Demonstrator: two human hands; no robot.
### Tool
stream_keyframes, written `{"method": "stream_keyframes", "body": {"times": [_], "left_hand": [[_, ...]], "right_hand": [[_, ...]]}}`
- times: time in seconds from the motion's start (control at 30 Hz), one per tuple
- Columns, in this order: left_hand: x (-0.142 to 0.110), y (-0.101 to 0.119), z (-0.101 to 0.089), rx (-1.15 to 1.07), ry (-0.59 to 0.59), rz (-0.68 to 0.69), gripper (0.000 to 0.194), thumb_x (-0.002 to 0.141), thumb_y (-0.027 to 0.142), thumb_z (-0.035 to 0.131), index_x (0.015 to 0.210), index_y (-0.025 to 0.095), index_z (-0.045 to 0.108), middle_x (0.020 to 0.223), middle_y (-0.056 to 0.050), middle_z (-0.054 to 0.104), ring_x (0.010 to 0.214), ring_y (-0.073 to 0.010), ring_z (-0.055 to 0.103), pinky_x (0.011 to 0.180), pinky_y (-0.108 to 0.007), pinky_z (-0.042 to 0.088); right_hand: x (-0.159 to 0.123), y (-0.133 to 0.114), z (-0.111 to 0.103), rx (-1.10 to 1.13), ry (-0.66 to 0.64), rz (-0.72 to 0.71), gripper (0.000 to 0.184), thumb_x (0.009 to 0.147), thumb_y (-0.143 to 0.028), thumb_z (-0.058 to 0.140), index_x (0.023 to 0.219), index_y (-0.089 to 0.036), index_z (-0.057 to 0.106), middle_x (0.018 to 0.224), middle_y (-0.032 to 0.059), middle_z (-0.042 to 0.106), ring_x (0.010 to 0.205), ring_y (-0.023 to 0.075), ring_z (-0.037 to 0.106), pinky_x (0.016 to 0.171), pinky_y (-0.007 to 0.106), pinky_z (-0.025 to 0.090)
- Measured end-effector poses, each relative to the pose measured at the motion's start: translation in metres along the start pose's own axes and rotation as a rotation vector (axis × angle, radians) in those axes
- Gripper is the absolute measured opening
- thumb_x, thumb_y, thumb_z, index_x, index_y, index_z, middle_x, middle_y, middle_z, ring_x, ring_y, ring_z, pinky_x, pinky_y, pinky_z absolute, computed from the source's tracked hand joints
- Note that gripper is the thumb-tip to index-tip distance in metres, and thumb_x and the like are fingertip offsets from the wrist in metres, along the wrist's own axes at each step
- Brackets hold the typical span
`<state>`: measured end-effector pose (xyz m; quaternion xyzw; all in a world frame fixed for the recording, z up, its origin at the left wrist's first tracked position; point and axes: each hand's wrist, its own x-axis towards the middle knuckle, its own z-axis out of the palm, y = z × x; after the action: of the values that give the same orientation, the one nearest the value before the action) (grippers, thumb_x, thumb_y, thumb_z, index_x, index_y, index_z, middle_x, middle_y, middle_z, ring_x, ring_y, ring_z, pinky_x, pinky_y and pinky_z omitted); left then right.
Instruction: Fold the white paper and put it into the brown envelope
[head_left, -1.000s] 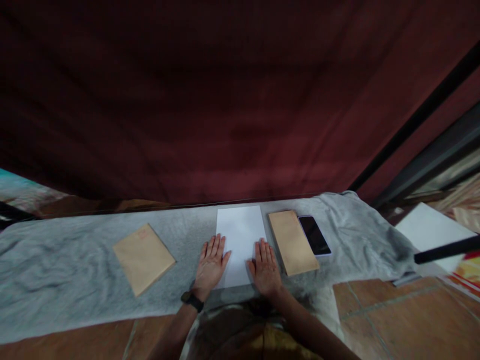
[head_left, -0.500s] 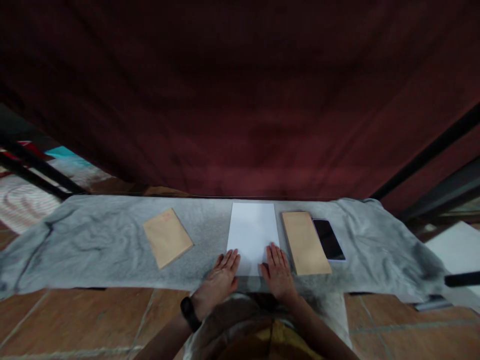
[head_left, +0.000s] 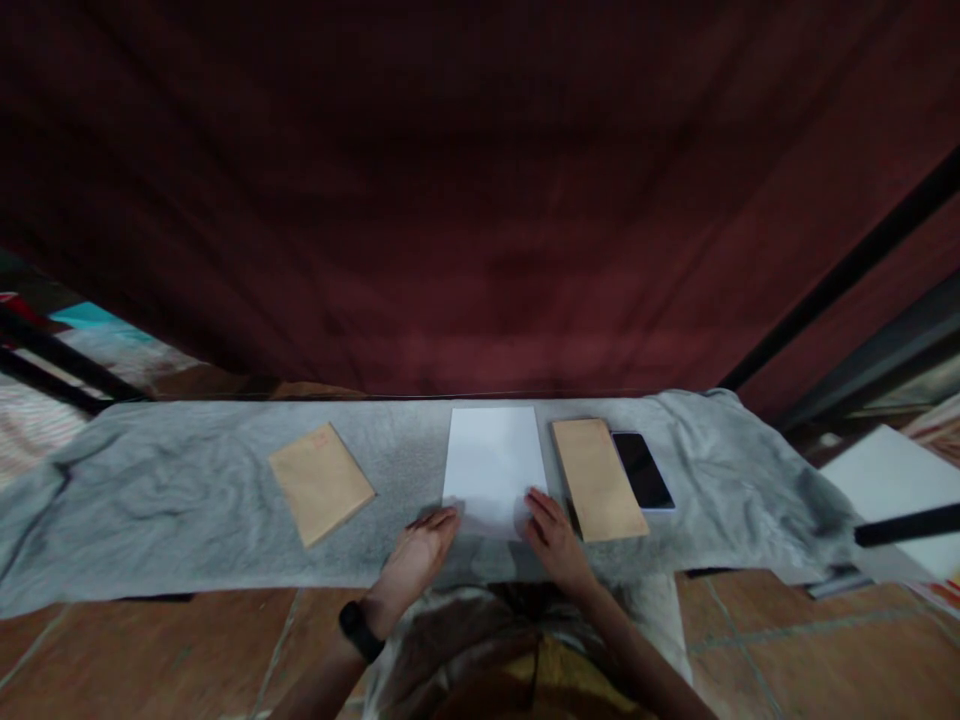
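A white sheet of paper (head_left: 495, 455) lies in front of me, its near edge blurred and seeming slightly raised. At its near left corner is my left hand (head_left: 421, 548), fingers together and closed on the edge, with a dark band on the wrist. My right hand (head_left: 553, 542) has its bent fingers on the paper's near right side; its thumb is partly hidden. Just right of the paper is a long stack of brown envelopes (head_left: 600, 480). Left of it, set at a slant, rests another brown envelope (head_left: 322, 482).
A phone (head_left: 643, 470) with a dark screen lies beside the right envelopes. Grey cloth (head_left: 187, 500) covers the narrow bench. Behind it hangs a dark red curtain (head_left: 480, 250). A black bar (head_left: 911, 525) crosses a white board (head_left: 900, 480) at the right. Tiled floor (head_left: 187, 650) shows below.
My hands have gone from lying flat on the paper to its near edges, fingers now bent. The view has shifted slightly; the envelopes and phone keep their places on the cloth.
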<state>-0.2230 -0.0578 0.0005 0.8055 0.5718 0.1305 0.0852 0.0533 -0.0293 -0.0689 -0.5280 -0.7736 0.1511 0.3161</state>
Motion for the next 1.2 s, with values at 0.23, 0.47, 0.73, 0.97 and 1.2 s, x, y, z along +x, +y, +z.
{"method": "stream_keyframes", "body": {"times": [0.23, 0.47, 0.73, 0.97, 1.2], "left_hand": [[-0.017, -0.017, -0.037, -0.518, -0.053, -0.095, 0.036, 0.098, 0.047, 0.048, 0.106, 0.027, 0.077, 0.113, -0.003, 0.078, 0.104, -0.0207, 0.073, 0.095, -0.032, 0.058], [-0.014, -0.016, -0.043, -0.66, 0.06, -0.249, 0.034, 0.09, 0.051, 0.058, 0.091, 0.023, 0.077, 0.088, -0.003, 0.079, 0.084, -0.0203, 0.072, 0.081, -0.029, 0.058], [0.012, -0.024, -0.025, -0.86, 0.253, -0.38, 0.054, 0.082, 0.05, 0.068, 0.126, 0.02, 0.061, 0.113, -0.009, 0.075, 0.101, -0.0227, 0.071, 0.089, -0.036, 0.056], [0.03, -0.037, 0.002, -0.736, 0.194, -0.477, 0.041, 0.084, 0.056, 0.058, 0.093, 0.018, 0.071, 0.092, -0.006, 0.077, 0.086, -0.0237, 0.07, 0.078, -0.033, 0.054], [0.048, -0.034, 0.008, -0.538, 0.268, -0.525, 0.04, 0.087, 0.056, 0.053, 0.068, 0.021, 0.061, 0.062, 0.001, 0.06, 0.062, -0.0158, 0.055, 0.06, -0.025, 0.04]], "right_hand": [[-0.002, -0.007, -0.032, 0.65, 0.099, 0.358, 0.048, 0.104, -0.048, 0.035, 0.127, -0.023, 0.07, 0.129, 0.011, 0.072, 0.119, 0.0277, 0.068, 0.102, 0.046, 0.056], [-0.008, -0.006, -0.028, 0.416, 0.038, 0.141, 0.045, 0.094, -0.024, 0.043, 0.131, -0.023, 0.067, 0.132, 0.0095, 0.069, 0.125, 0.0274, 0.064, 0.106, 0.05, 0.052], [0.015, -0.01, -0.03, 0.269, -0.014, 0.118, 0.037, 0.097, -0.031, 0.044, 0.118, -0.025, 0.075, 0.119, 0.0067, 0.075, 0.115, 0.0253, 0.068, 0.105, 0.044, 0.053], [0.034, -0.011, -0.015, 0.236, 0.054, 0.359, 0.043, 0.101, -0.05, 0.042, 0.11, -0.022, 0.073, 0.098, 0.0092, 0.078, 0.086, 0.0249, 0.074, 0.077, 0.034, 0.057], [0.054, -0.013, -0.015, 0.03, 0.008, 0.422, 0.036, 0.1, -0.043, 0.044, 0.102, -0.02, 0.071, 0.092, 0.0086, 0.077, 0.08, 0.0214, 0.072, 0.072, 0.028, 0.05]]}}
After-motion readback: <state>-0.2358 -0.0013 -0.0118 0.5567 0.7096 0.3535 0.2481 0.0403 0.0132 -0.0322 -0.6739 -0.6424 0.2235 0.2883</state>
